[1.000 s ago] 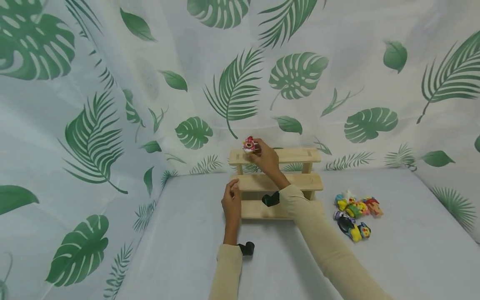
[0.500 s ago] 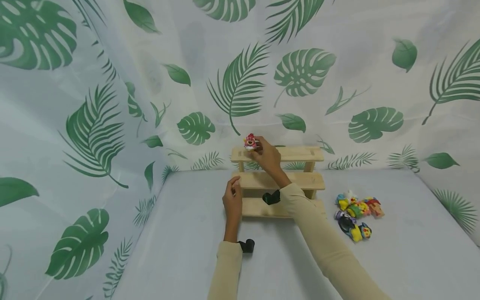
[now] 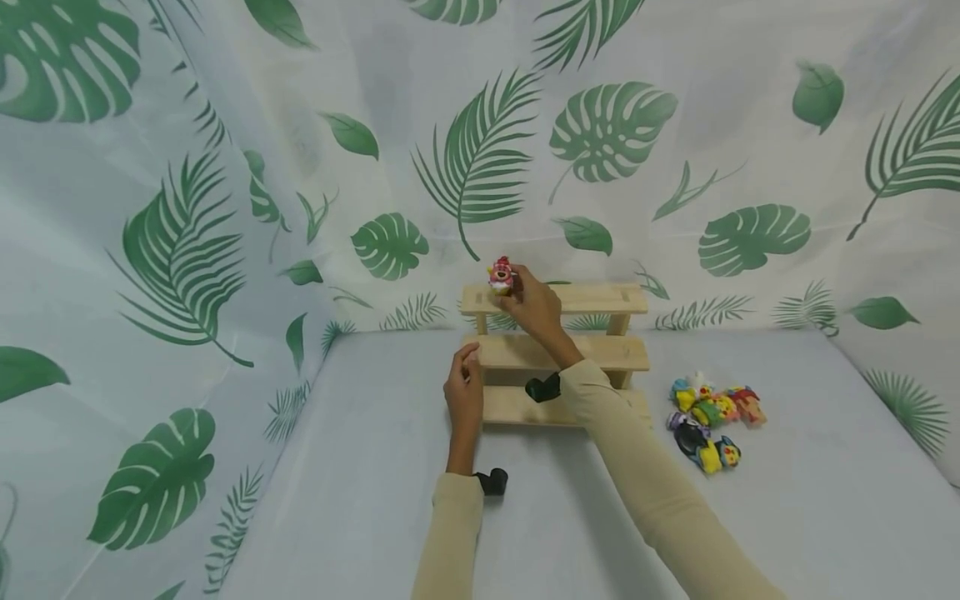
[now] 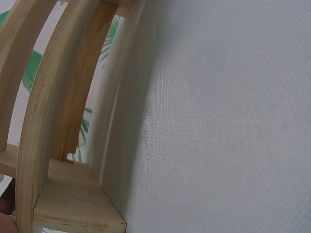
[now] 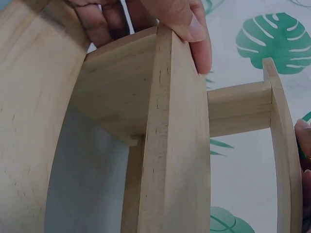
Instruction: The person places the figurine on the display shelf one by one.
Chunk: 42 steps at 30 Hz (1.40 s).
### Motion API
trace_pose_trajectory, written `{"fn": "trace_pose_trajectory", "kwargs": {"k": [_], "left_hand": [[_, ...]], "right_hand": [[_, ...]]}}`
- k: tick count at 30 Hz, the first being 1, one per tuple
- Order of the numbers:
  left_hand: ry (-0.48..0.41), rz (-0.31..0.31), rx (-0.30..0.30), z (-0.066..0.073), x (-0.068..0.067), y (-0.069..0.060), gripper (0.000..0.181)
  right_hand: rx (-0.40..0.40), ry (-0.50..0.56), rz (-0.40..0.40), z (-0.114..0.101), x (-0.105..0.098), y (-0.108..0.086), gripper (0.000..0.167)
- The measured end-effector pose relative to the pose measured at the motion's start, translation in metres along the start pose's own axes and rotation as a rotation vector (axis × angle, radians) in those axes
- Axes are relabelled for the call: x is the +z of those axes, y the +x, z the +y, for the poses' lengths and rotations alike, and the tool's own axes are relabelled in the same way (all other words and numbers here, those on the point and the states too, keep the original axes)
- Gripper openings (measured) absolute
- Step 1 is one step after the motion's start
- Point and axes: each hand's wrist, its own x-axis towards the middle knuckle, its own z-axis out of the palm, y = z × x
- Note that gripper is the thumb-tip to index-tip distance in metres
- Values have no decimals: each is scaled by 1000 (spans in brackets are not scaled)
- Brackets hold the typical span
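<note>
The right hand [image 3: 536, 306] pinched a bear figurine [image 3: 500, 276] by the wooden shelf [image 3: 596, 298], whose middle tier [image 3: 607, 352] the left hand [image 3: 464, 390] clasped.

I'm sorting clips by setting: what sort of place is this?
Probably a staged filming corner: leaf-printed sheeting surrounds a pale surface that bears a wooden tiered stand and a cluster of toy figures.
</note>
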Motion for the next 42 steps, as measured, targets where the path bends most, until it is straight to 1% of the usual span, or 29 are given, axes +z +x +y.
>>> {"fn": "trace_pose_trajectory", "kwargs": {"k": [4, 12, 18, 24, 31, 38, 42], "left_hand": [[3, 1, -1, 0, 1, 0, 27], [7, 9, -15, 1, 4, -4, 27], [9, 21, 1, 1, 4, -6, 27], [-4, 17, 5, 1, 3, -4, 27], [-14, 7, 2, -2, 2, -3, 27], [-11, 16, 11, 0, 0, -2, 27], [-9, 13, 16, 0, 0, 0, 28]], "right_hand": [[10, -23, 0, 0, 0, 0, 61], [36, -77, 7, 0, 2, -3, 54], [35, -103, 13, 1, 3, -3, 56], [25, -94, 17, 1, 4, -3, 54], [40, -76, 12, 1, 5, -2, 53], [23, -62, 20, -2, 4, -3, 53], [34, -72, 23, -2, 4, -2, 53]]}}
